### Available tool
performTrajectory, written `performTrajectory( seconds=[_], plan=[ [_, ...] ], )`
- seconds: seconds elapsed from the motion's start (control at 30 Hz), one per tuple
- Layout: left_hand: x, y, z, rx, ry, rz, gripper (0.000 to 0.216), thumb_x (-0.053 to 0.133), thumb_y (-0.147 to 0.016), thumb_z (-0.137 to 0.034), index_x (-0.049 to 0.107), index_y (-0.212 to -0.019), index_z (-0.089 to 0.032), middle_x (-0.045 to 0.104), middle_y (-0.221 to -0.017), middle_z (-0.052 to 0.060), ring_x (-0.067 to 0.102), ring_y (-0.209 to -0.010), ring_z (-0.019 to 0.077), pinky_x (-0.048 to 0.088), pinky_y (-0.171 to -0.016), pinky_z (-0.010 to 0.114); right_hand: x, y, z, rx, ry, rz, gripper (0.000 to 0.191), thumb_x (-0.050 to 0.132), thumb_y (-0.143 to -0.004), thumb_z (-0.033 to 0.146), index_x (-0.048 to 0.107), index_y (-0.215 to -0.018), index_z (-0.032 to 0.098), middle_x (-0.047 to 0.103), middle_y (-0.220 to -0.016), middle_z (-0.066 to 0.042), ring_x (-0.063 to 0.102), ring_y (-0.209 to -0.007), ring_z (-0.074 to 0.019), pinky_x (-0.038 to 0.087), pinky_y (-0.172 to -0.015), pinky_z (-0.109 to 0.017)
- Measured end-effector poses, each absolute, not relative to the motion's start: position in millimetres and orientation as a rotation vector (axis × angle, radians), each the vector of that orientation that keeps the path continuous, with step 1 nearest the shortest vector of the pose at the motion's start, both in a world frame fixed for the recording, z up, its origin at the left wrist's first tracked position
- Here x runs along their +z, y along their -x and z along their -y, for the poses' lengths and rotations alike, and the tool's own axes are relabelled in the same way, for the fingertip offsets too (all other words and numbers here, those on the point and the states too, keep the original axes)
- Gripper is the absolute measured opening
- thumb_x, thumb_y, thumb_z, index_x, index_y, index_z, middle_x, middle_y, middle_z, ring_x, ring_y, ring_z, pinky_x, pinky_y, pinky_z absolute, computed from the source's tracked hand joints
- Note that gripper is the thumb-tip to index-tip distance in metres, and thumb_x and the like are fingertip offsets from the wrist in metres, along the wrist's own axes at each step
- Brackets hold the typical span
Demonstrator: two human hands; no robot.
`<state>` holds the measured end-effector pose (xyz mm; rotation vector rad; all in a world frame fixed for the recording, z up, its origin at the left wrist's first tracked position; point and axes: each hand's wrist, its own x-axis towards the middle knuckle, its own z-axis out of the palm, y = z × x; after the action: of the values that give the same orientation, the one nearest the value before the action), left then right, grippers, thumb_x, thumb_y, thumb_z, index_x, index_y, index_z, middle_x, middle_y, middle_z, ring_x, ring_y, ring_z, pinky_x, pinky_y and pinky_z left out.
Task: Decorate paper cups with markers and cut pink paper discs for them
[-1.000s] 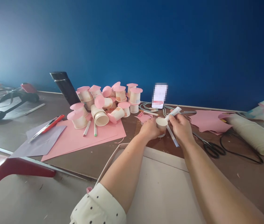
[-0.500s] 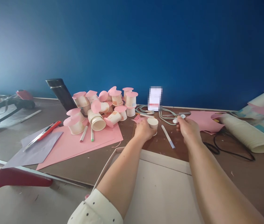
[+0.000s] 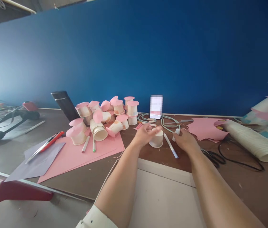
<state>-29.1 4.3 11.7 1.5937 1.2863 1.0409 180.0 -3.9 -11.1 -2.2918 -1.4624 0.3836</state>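
My left hand (image 3: 145, 134) rests on a small upside-down paper cup (image 3: 157, 139) on the brown table, fingers loosely spread over its top. Just right of the cup, my right hand (image 3: 185, 140) is closed around a small white tube (image 3: 177, 130), with only the tube's tip showing. A white marker with a blue end (image 3: 170, 145) lies on the table between my two hands.
A pile of paper cups with pink paper lids (image 3: 102, 116) sits on a pink sheet (image 3: 77, 150) at the left, with pens, a red cutter (image 3: 48, 143) and a black flask (image 3: 64, 104). Cables, scissors (image 3: 211, 156), pink scraps (image 3: 203, 128) and a cup stack (image 3: 251, 140) lie right.
The cup went from held up in my left hand to standing upside down on the table. My right hand drew the white tube back and lowered it beside the cup.
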Motion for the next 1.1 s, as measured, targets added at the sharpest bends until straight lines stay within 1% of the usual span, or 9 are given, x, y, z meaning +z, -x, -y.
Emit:
performTrajectory(
  seconds=[0.07, 0.1, 0.17, 0.27, 0.53, 0.6, 0.73, 0.9, 1.1],
  plan=[
    [15, 41, -11, 1.204, -1.438, -1.433, 0.05, 0.053, -0.083, -0.059, 0.067, -0.108, -0.019, 0.071, -0.102, 0.009, 0.065, -0.094, 0.0224, 0.049, -0.082, 0.032, -11, -180, 4, 0.392, 2.314, 1.475, 0.037, 0.044, -0.084, 0.04, 0.06, -0.109, 0.017, 0.068, -0.102, -0.016, 0.064, -0.097, -0.0299, 0.045, -0.083, -0.04],
    [16, 46, -15, 1.308, -1.386, -1.552, 0.047, 0.048, -0.087, -0.056, 0.067, -0.105, -0.018, 0.071, -0.101, 0.009, 0.065, -0.094, 0.0224, 0.049, -0.082, 0.032, -10, -180, 5, 0.398, 2.324, 1.481, 0.037, 0.044, -0.084, 0.04, 0.06, -0.109, 0.017, 0.068, -0.103, -0.016, 0.064, -0.097, -0.0302, 0.045, -0.083, -0.041],
    [14, 53, -22, 1.35, -1.358, -1.794, 0.031, 0.051, -0.088, -0.04, 0.067, -0.102, -0.017, 0.071, -0.105, 0.009, 0.064, -0.099, 0.0231, 0.047, -0.087, 0.033, -9, -179, 5, 0.415, 2.343, 1.493, 0.036, 0.042, -0.085, 0.041, 0.063, -0.106, 0.019, 0.068, -0.103, -0.015, 0.064, -0.097, -0.0313, 0.046, -0.083, -0.043],
    [6, 55, -26, 1.103, -1.505, -1.962, 0.025, 0.052, -0.085, -0.026, 0.069, -0.103, -0.02, 0.069, -0.112, 0.011, 0.061, -0.106, 0.0255, 0.045, -0.09, 0.035, -8, -177, 6, 0.426, 2.371, 1.49, 0.041, 0.037, -0.088, 0.045, 0.065, -0.104, 0.02, 0.068, -0.106, -0.015, 0.063, -0.101, -0.0334, 0.046, -0.084, -0.047],
    [-8, 40, -18, 0.738, -2.033, -2.047, 0.025, 0.055, -0.083, -0.026, 0.073, -0.1, -0.024, 0.065, -0.115, 0.009, 0.054, -0.111, 0.0258, 0.043, -0.092, 0.034, -3, -173, 11, 0.467, 2.417, 1.451, 0.047, 0.036, -0.088, 0.054, 0.069, -0.103, 0.024, 0.067, -0.108, -0.015, 0.062, -0.103, -0.0338, 0.048, -0.083, -0.05],
    [-7, 35, -17, 0.631, -2.182, -2.027, 0.027, 0.056, -0.083, -0.025, 0.073, -0.103, -0.024, 0.064, -0.117, 0.009, 0.051, -0.112, 0.0273, 0.042, -0.092, 0.036, -1, -170, 13, 0.448, 2.422, 1.424, 0.047, 0.04, -0.087, 0.053, 0.067, -0.111, 0.022, 0.063, -0.117, -0.017, 0.061, -0.107, -0.0349, 0.048, -0.084, -0.051],
    [0, 26, -18, 0.371, -2.452, -2.009, 0.027, 0.051, -0.084, -0.021, 0.073, -0.099, -0.017, 0.063, -0.116, 0.014, 0.049, -0.112, 0.03, 0.04, -0.092, 0.041, 2, -166, 15, 0.334, 2.376, 1.297, 0.057, 0.043, -0.085, 0.054, 0.054, -0.131, 0.022, 0.053, -0.131, -0.018, 0.059, -0.11, -0.0362, 0.049, -0.085, -0.051],
    [7, 21, -30, 0.057, -2.729, -1.898, 0.029, 0.049, -0.084, -0.019, 0.072, -0.1, -0.014, 0.064, -0.114, 0.015, 0.048, -0.111, 0.0289, 0.038, -0.09, 0.041, 3, -163, 17, 0.256, 2.267, 1.203, 0.051, 0.042, -0.086, 0.05, 0.054, -0.129, 0.026, 0.052, -0.131, -0.014, 0.06, -0.108, -0.0334, 0.048, -0.089, -0.05],
    [9, 19, -39, -0.029, -2.815, -1.821, 0.027, 0.052, -0.083, -0.019, 0.071, -0.103, -0.015, 0.067, -0.11, 0.015, 0.048, -0.111, 0.0281, 0.034, -0.093, 0.041, 2, -162, 19, 0.215, 2.2, 1.181, 0.044, 0.043, -0.087, 0.046, 0.058, -0.124, 0.027, 0.054, -0.129, -0.011, 0.061, -0.105, -0.0301, 0.047, -0.09, -0.047]
  ],
)
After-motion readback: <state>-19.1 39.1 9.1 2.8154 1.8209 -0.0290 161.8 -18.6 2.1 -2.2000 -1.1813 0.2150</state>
